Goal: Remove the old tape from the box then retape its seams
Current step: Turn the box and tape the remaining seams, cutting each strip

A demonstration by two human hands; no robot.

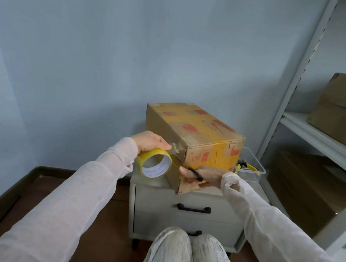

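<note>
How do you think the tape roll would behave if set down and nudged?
The tape roll is a ring, so on edge it would probably roll. The left hand alone holds it, so it is likely light.

Matt cardboard, glossy tape, clear plastic.
The cardboard box [199, 131] is dull brown, shiny where old tape [221, 155] crosses it; the tape roll [153, 164] at its 8 o'clock is glossy yellow (white paper core); the tub [253, 167] at 4 o'clock is clear plastic.

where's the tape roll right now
Head view, centre-left: the yellow tape roll is gripped in the left hand, just left of the cardboard box on the grey cabinet.
</note>
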